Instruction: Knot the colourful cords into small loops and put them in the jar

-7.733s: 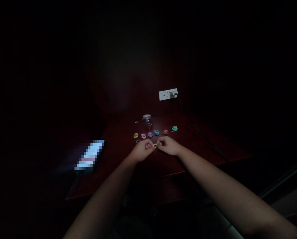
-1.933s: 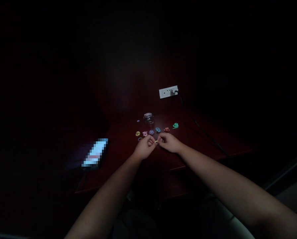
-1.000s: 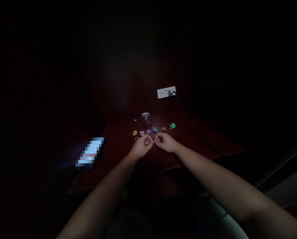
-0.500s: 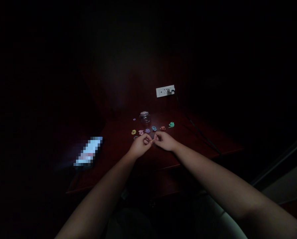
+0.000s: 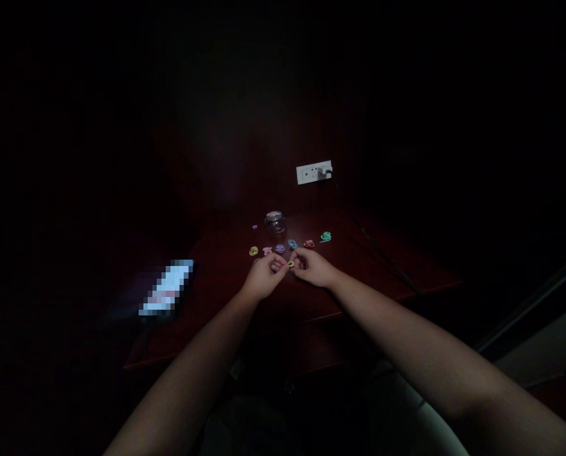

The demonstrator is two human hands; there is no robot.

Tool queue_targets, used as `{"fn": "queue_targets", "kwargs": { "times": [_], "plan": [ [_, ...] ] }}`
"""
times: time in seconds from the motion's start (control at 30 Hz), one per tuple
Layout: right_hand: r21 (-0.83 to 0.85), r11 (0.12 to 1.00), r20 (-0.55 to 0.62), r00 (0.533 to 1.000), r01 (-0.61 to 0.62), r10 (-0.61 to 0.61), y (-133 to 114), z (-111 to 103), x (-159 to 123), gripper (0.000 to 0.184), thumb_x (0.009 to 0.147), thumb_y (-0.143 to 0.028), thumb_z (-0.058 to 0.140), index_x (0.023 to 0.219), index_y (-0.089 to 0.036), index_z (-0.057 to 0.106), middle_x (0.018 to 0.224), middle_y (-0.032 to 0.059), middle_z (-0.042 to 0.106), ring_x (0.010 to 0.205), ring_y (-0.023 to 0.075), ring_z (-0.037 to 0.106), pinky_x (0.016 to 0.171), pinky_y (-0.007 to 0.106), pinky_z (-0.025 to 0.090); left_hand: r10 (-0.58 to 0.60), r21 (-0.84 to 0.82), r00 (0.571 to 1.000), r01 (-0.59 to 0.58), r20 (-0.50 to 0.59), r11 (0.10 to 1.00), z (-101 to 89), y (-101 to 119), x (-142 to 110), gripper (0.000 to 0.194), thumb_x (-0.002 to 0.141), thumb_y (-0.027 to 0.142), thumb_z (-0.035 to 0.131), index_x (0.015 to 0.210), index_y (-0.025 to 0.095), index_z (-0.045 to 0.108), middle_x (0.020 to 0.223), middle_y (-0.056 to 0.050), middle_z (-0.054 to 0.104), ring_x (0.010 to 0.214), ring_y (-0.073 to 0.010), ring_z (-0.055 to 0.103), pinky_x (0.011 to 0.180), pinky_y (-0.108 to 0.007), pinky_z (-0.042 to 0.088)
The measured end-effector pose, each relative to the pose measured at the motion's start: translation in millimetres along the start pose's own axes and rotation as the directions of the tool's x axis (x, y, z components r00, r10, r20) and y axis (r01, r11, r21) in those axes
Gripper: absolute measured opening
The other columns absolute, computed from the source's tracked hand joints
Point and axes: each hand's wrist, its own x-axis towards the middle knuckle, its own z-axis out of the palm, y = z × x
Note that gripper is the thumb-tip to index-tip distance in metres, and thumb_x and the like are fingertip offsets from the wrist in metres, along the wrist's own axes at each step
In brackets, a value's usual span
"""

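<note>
The dark red counter (image 5: 306, 301) spreads beneath everything, so dimly lit that you have little to judge fine contact by. Over its near part, your left hand (image 5: 265, 275) and right hand (image 5: 315, 267) come together almost fingertip to fingertip, each grip pinching the same little thing. Beyond them a clear jar (image 5: 276, 223) stands upright, apart from both hands. Between jar and hands lies a row of looped bits: a green cluster (image 5: 326, 237), then an orange-red cluster (image 5: 309, 243), a blue cluster (image 5: 292, 244), a purple cluster (image 5: 280, 249), a pink cluster (image 5: 267, 251) and a yellow cluster (image 5: 253, 251). Smallest is the yellow ring (image 5: 292, 264) between your two grips, just on your side of the blue cluster. Expect it to weigh next to nothing and to be soft, probably stretchy, with little risk of breaking; being so slight, it could spring from a loose pinch. Your best hold is likely on opposite sides of its rim, with the tips of thumb and forefinger, leaving the middle free.
</note>
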Motion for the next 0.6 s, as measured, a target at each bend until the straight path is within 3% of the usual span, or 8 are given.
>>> {"fn": "queue_targets", "kwargs": {
  "times": [0.6],
  "plan": [
    [-0.034,0.999,-0.046,0.999,-0.011,0.009,0.7,0.8,0.9,0.020,0.073,-0.031,0.057,0.065,-0.015,0.048,0.060,-0.0025,0.048,0.054,0.0078,0.041,0.049,0.020,0.033,-0.023,-0.037,1.000,0.023,0.000,0.999,1.1,1.0,0.4,0.021,0.072,0.029,0.060,0.085,0.012,0.062,0.067,-0.002,0.059,0.057,-0.0086,0.052,0.054,-0.019,0.043]
  ]
}}
